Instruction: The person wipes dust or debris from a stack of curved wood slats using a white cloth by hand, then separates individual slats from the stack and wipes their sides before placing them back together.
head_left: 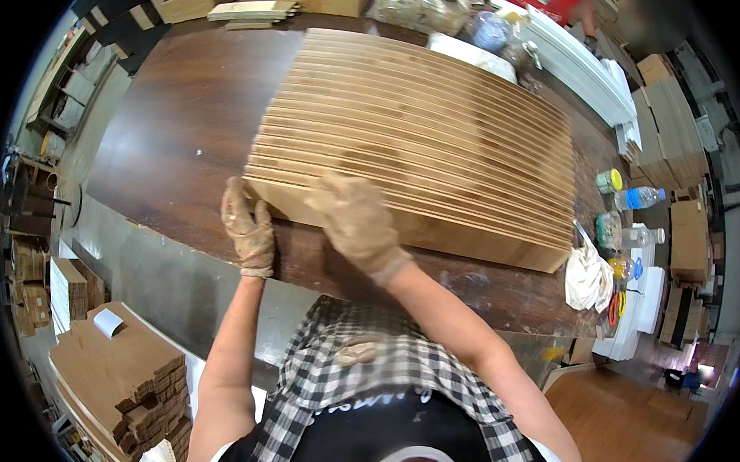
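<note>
Tabletop (194, 99) open leftward, hands (249, 231) (355, 223) at board edges (468, 237)

Shows smooth, satin-looking grain on the light-brown, grooved wooden boards (416, 140) and a glossy sheen on the dark brown, wood-grained tabletop (207, 106). Shows rumpled, matt fabric in the tan left glove (252, 231) and tan right glove (357, 223), creased cloth in the crumpled white rag (588, 279), woven cloth in the black-and-white checked apron (390, 352), clear shiny plastic in the blue-capped bottle (639, 198), matt cardboard in the brown carton (689, 236).
</note>
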The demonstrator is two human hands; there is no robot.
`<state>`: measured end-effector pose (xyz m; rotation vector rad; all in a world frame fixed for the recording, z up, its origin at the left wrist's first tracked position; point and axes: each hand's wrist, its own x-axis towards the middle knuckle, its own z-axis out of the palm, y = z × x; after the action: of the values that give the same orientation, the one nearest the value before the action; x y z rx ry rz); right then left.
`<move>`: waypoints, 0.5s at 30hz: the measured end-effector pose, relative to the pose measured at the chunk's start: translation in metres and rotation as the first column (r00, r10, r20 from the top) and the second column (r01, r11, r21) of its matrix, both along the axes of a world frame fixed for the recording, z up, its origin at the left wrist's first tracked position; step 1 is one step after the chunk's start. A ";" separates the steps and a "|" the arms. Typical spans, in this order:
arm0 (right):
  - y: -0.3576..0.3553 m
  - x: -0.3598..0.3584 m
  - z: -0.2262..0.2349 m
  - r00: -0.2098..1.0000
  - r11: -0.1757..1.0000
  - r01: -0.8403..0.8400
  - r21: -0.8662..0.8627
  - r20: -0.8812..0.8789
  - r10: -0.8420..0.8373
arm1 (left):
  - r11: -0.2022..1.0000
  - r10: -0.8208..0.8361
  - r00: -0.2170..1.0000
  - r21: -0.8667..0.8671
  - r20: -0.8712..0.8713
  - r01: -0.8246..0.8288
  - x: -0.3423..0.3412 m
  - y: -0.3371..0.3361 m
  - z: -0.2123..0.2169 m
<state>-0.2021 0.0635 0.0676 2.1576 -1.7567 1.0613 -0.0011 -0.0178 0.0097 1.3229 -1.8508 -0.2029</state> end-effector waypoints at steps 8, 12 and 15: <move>0.126 -0.153 0.011 0.977 0.977 0.212 -0.022 -0.019 -0.213 | 0.979 0.204 0.958 -0.075 0.200 -0.192 -0.016 0.020 -0.027; 0.240 -0.279 0.017 0.887 0.881 0.461 0.109 -0.041 -0.459 | 0.976 0.214 0.956 -0.071 0.202 -0.204 -0.019 0.019 -0.030; 0.315 -0.350 0.017 0.666 0.651 0.746 0.140 -0.134 -0.734 | 0.983 0.182 0.974 -0.038 0.137 -0.178 -0.019 0.017 -0.033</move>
<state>-0.5523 0.3783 0.0850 1.2358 -2.4353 0.6016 -0.0198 -0.0013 -0.0230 1.5104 -1.8287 0.0100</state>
